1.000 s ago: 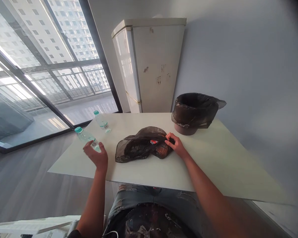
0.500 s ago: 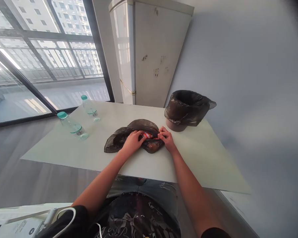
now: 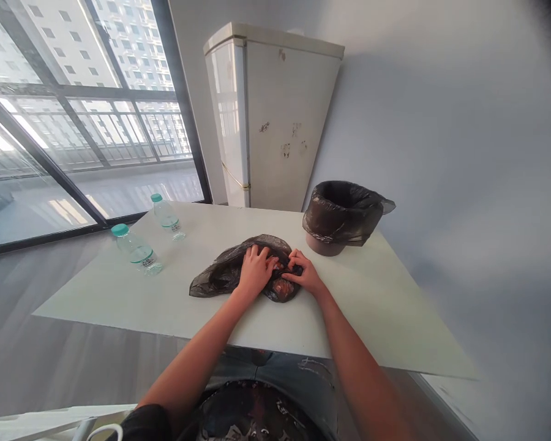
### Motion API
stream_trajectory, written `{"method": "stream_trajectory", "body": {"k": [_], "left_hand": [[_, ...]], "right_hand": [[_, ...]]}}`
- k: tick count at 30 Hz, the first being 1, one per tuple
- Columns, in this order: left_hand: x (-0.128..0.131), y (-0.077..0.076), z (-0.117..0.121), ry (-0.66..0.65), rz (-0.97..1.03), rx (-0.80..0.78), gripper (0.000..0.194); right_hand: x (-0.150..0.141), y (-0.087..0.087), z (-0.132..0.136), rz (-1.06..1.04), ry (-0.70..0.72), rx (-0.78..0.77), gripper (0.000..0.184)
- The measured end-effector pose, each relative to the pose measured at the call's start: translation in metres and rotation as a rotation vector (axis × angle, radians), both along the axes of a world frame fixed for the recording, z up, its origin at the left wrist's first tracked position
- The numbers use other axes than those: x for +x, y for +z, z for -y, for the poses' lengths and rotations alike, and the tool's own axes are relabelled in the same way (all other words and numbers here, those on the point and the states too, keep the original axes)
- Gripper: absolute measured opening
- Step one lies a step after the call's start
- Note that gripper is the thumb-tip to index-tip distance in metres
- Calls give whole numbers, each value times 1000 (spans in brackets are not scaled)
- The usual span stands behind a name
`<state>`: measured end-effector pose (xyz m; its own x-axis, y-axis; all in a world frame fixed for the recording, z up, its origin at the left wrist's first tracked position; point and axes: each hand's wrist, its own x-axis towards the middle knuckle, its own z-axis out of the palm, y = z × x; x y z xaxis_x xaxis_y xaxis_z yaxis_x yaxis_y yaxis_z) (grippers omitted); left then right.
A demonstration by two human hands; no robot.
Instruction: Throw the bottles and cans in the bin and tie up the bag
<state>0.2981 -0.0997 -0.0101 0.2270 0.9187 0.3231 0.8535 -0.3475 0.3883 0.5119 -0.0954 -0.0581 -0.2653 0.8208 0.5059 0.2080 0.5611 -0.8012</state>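
A dark see-through plastic bag lies crumpled in the middle of the white table, with something reddish inside it. My left hand rests on top of the bag, fingers curled into the plastic. My right hand pinches the bag's right end, close beside the left hand. A small bin lined with the same dark plastic stands behind and to the right of my hands.
Two clear water bottles with green caps stand on the table's left part, one near the left edge and one further back. A white fridge stands behind the table against the wall. Large windows fill the left.
My left hand left the bottle at the left edge, came over to the bag and now grips it beside my right hand. The bag is bunched tighter.
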Motion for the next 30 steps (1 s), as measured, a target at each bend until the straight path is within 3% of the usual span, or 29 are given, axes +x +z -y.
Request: {"method": "stream_trajectory", "body": {"k": [4, 9, 14, 17, 22, 26, 28, 30], "left_hand": [[7, 3, -3, -80, 29, -121, 19], [12, -2, -2, -34, -81, -264, 40], [-2, 0, 2, -56, -79, -335, 45], [-17, 7, 12, -86, -8, -284, 48], [-47, 42, 53, -73, 128, -167, 61], [-82, 80, 82, -200, 361, -278, 67], [-102, 92, 85, -154, 530, -314, 74], [-123, 97, 78, -27, 611, -238, 73]], "right_hand": [[0, 1, 1, 8, -7, 5, 38], [0, 2, 2, -1, -22, -5, 33], [1, -2, 1, 0, -38, -12, 29], [0, -3, 1, -15, -48, -10, 29], [0, -3, -1, -33, -61, -19, 34], [-1, 0, 0, -28, -75, -28, 36], [-1, 1, 2, -27, -78, -42, 35], [-2, 0, 3, -25, -77, -55, 32]]}}
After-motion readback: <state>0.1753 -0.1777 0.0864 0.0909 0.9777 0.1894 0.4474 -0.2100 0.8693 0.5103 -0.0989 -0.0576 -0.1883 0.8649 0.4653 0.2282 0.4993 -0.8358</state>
